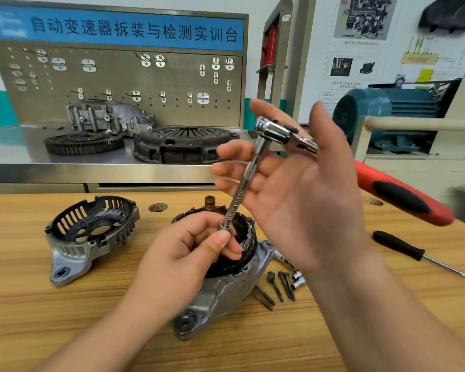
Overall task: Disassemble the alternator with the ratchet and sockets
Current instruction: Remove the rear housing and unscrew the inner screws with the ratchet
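Head view, alternator [226, 285]: I see it on the counter [65, 331].
Left hand [183, 259]: pinches the extension [240, 191] at its lower end, above the alternator.
Right hand [293, 189]: fingers spread wide, with the ratchet [274, 130] in the thumb crook.
Cover [91, 229]: left of the alternator.
Bolts [282, 284], screwdriver [403, 245]: to its right.

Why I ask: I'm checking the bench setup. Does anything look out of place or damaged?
No visible damage. Removed bolts and small sockets lie loose on the table right of the alternator, uncontained; they might roll away.
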Demonstrator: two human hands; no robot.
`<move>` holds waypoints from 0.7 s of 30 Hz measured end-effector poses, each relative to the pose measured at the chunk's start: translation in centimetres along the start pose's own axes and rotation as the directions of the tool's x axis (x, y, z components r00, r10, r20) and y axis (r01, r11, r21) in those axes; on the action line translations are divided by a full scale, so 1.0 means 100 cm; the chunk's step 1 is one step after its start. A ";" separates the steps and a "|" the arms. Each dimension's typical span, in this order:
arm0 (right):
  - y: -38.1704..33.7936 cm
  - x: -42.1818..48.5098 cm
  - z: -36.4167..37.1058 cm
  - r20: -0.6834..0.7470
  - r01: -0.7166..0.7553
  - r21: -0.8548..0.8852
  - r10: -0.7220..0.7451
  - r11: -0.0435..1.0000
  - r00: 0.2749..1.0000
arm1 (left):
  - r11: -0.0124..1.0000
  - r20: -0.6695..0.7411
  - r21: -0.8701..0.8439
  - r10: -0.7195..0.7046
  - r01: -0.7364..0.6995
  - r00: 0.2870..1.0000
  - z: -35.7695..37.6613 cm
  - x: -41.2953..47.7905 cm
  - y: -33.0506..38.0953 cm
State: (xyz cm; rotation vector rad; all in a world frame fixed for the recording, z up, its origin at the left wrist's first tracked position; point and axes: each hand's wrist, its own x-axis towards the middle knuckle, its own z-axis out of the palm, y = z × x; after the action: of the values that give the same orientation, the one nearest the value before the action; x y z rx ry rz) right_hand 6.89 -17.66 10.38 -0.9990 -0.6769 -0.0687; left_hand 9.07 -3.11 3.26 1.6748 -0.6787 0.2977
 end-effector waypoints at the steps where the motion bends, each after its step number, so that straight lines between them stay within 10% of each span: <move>1: 0.001 0.004 0.004 -0.030 0.032 0.058 -0.030 0.998 0.999 | 1.000 0.006 0.023 -0.011 0.011 1.000 0.000 0.001 0.002; 7: -0.002 0.026 0.005 -0.120 0.162 0.119 -0.148 0.980 0.982 | 0.974 -0.046 0.223 0.048 -0.036 0.998 0.000 -0.002 0.007; 13: -0.013 0.031 -0.022 -0.323 0.187 0.151 -0.130 0.971 0.937 | 0.652 0.086 0.738 0.166 -0.175 0.982 -0.003 -0.012 -0.016; 21: -0.029 0.032 -0.052 -0.447 0.233 0.132 -0.152 0.963 0.881 | 0.649 0.118 0.718 0.245 -0.253 0.962 -0.016 -0.010 -0.032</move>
State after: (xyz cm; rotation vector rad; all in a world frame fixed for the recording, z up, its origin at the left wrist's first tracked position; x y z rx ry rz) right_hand 10.93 -22.62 12.47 -0.7013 -0.3601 -0.3897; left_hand 10.35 -1.07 0.49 2.3453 -0.8680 0.8542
